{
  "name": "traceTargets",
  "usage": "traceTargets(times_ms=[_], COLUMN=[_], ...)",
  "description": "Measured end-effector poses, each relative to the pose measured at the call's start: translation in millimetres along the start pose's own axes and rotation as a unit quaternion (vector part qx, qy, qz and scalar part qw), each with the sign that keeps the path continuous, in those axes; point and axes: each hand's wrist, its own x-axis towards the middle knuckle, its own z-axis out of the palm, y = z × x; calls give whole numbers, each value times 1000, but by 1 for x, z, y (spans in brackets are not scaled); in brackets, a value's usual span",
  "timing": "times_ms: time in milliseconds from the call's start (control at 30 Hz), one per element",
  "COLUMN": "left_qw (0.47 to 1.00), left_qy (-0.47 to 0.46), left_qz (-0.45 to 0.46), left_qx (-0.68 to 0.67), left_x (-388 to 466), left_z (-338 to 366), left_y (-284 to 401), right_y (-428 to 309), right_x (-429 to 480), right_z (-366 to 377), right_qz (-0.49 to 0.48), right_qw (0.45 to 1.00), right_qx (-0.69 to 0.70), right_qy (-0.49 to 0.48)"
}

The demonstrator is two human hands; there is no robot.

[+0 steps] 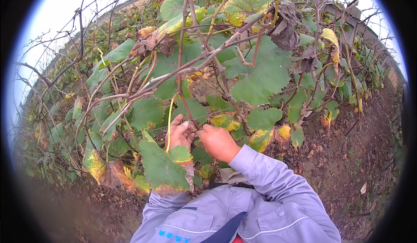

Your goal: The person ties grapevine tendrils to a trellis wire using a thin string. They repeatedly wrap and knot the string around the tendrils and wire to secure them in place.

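Observation:
Both my hands meet at a thin brown grapevine cane [180, 80], low in the vine, beside a thin trellis wire [209, 114]. My left hand [180, 132] has its fingers bent towards the cane; whether they grip it cannot be told. My right hand [218, 142] is closed, with thumb and forefinger pinched at the cane's lower part. What lies between the fingertips is too small to make out. A large green vine leaf [163, 168] with a brown edge hangs in front of my left wrist, on a yellow-green stalk [170, 119].
Woody canes [208, 56] cross above my hands among broad green leaves [260, 70]. A withered brown leaf [286, 24] hangs upper right. Bare twigs [79, 37] stick out at the left. Soil with fallen leaves [335, 151] lies at the right.

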Motion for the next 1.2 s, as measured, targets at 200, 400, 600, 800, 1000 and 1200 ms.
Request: traceTargets(times_ms=[200, 400, 600, 800, 1000, 1200], left_qw=[990, 928, 919, 985, 996, 902], left_qy=[-35, -25, 61, 54, -15, 42], left_qz=[105, 320, 358, 164, 85, 327], left_qx=[93, 189, 151, 31, -7, 279], left_x=[15, 36, 37, -13, -43, -53], left_z=[-21, -30, -9, -8, -1, 4], left_y=[-12, -33, -47, -28, -20, -53], right_y=[4, 17, -1, 1, -9, -3], right_x=[2, 8, 13, 8, -33, -67], right_z=[-5, -23, -18, -26, -21, -33], right_qz=[9, 160, 239, -5, -11, 13], right_qw=[998, 875, 833, 984, 992, 971], right_qx=[62, 436, 490, 176, 119, 229], right_qy=[-18, -134, -96, 6, -47, -70])
